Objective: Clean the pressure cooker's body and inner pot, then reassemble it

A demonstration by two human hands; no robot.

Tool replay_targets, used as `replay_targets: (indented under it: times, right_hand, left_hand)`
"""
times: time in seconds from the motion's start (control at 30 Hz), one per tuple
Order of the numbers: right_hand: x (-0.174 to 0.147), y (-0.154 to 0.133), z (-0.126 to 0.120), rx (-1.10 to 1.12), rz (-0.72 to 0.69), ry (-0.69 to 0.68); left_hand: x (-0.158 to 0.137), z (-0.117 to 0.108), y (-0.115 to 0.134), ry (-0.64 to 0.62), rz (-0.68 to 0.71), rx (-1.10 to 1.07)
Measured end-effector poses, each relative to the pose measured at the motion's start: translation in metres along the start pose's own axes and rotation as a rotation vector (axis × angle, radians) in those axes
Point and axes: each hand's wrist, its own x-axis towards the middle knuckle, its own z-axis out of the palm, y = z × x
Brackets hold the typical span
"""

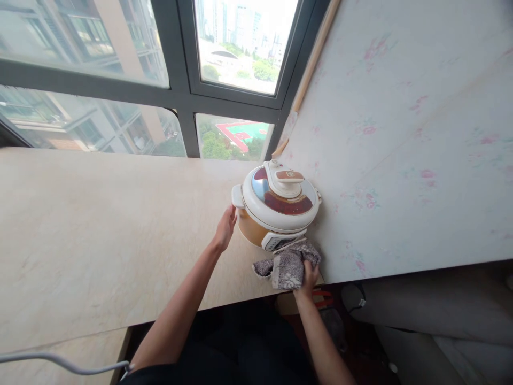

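Note:
A round electric pressure cooker (252, 229) with a white rim, a brown body and a glossy lid stands on the stone sill by the wall. My left hand (225, 229) is at its left side, fingers stretched out and touching just below the white side handle (238, 196). In front of the control panel (280, 241), my right hand (309, 277) is closed on a bunched grey-brown patterned cloth (289, 267). The cloth presses close to the cooker's lower front. Folds of it hide some of my right fingers.
A pale stone sill (100, 230) stretches left below dark window frames (184, 80). On the right stands a flowered wall (401, 160), close beside the cooker. A grey cable (60, 363) crosses the lower left. Dark items lie below the sill's front edge.

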Motion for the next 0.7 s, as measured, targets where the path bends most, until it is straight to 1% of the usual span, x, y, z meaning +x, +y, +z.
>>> replay_targets:
  times: [0.07, 0.1, 0.13, 0.17, 0.23, 0.3, 0.33, 0.37, 0.43, 0.5, 0.57, 0.63, 0.7]
  right_hand:
    - [-0.020, 0.001, -0.010, -0.040, -0.006, 0.081]
    - [-0.030, -0.001, -0.014, -0.073, -0.044, 0.087]
    - [-0.041, -0.003, -0.016, -0.106, -0.115, 0.053]
    - [-0.051, -0.006, -0.016, -0.132, -0.220, -0.024]
    - [-0.072, -0.014, -0.006, -0.145, -0.485, -0.257]
    - [-0.090, -0.023, 0.017, -0.129, -0.728, -0.456]
    - [-0.097, -0.027, 0.033, -0.124, -0.809, -0.515]
    - [-0.103, -0.030, 0.052, -0.132, -0.849, -0.549]
    - [-0.112, -0.034, 0.092, -0.173, -0.854, -0.597]
    - [-0.116, -0.033, 0.132, -0.301, -0.763, -0.673]
    - [-0.116, -0.027, 0.164, -0.516, -0.655, -0.784]
    - [-0.112, -0.020, 0.185, -0.719, -0.555, -0.869]
    - [-0.105, -0.013, 0.198, -0.815, -0.504, -0.893]
  left_hand:
    - [-0.019, -0.018, -0.006, 0.144, -0.023, 0.043]
    - [-0.030, -0.027, -0.008, 0.211, -0.026, 0.075]
    - [-0.041, -0.036, -0.011, 0.271, -0.037, 0.117]
    - [-0.052, -0.045, -0.013, 0.320, -0.050, 0.160]
    - [-0.073, -0.063, -0.017, 0.393, -0.079, 0.229]
    - [-0.092, -0.078, -0.019, 0.434, -0.086, 0.272]
    - [-0.099, -0.085, -0.020, 0.448, -0.081, 0.288]
    - [-0.106, -0.091, -0.021, 0.466, -0.073, 0.302]
    - [-0.116, -0.101, -0.021, 0.508, -0.055, 0.326]
    - [-0.123, -0.108, -0.021, 0.536, -0.024, 0.357]
    - [-0.128, -0.114, -0.023, 0.531, 0.017, 0.414]
    - [-0.129, -0.118, -0.028, 0.486, 0.072, 0.531]
    - [-0.128, -0.120, -0.036, 0.389, 0.159, 0.724]
